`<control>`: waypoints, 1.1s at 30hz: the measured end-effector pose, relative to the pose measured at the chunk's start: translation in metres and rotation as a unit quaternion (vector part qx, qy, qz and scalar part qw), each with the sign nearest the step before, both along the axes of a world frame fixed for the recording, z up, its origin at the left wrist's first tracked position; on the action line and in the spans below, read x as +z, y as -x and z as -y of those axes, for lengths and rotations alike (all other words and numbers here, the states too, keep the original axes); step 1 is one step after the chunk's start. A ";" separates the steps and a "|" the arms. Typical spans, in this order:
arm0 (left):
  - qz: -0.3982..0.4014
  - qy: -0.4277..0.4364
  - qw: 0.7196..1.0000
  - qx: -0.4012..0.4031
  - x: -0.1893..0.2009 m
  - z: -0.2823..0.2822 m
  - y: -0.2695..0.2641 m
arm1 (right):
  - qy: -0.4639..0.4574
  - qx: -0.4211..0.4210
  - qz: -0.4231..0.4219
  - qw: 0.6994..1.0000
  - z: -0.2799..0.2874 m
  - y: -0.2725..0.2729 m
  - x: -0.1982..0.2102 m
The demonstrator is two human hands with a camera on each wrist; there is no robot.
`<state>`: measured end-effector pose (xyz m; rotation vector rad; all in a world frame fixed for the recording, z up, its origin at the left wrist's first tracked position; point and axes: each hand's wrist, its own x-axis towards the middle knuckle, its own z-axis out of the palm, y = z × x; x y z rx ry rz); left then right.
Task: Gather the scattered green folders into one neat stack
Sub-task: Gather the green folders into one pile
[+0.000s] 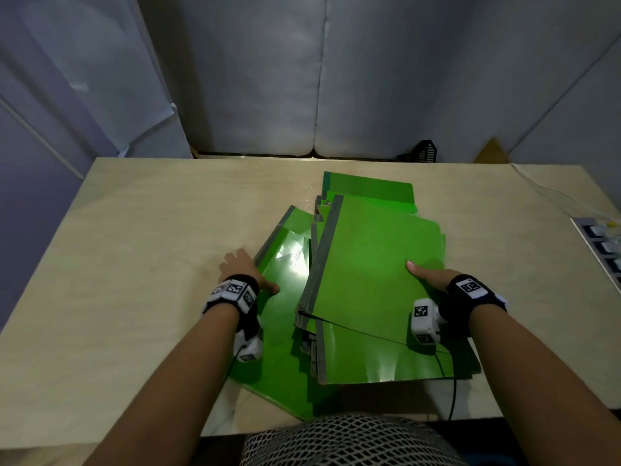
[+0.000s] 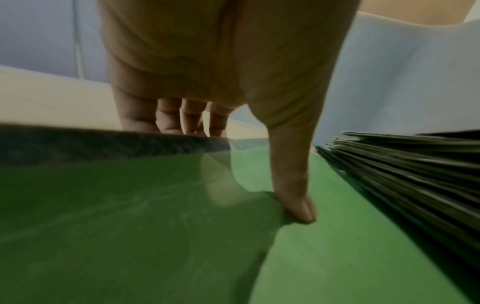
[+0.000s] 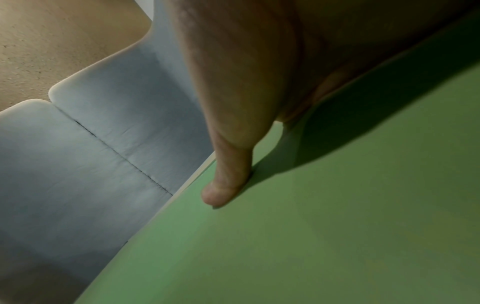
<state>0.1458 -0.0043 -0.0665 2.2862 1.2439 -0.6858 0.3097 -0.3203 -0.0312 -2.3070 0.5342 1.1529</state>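
Several glossy green folders lie in a loose, fanned pile on the table. The top folder has a grey spine on its left. A lower folder sticks out to the left and toward me, and another folder pokes out at the far end. My left hand grips the lower folder's left spine edge, thumb on its face, fingers curled over the edge. My right hand holds the top folder's right edge, thumb pressed on the cover. Its fingers are hidden.
The pile's stacked edges sit just right of my left thumb. A grey device with white keys and a white cable lie at the table's right edge. Grey padded panels stand behind. One folder corner reaches the near edge.
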 end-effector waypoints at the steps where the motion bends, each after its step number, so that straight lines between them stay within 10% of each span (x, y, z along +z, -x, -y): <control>1: 0.011 0.005 1.000 0.016 0.000 0.005 -0.001 | -0.004 -0.004 0.000 1.000 0.000 0.001 -0.001; 12: 0.028 0.116 0.991 0.054 0.030 0.011 -0.008 | -0.019 -0.012 -0.022 1.000 0.004 0.006 -0.003; 24: 0.107 -0.210 0.966 -0.103 0.164 -0.004 -0.012 | -0.026 0.008 0.010 1.000 0.004 0.011 -0.011; 33: 0.187 -0.248 0.940 -0.141 0.222 0.012 -0.024 | -0.016 0.034 0.020 0.999 0.005 0.009 -0.007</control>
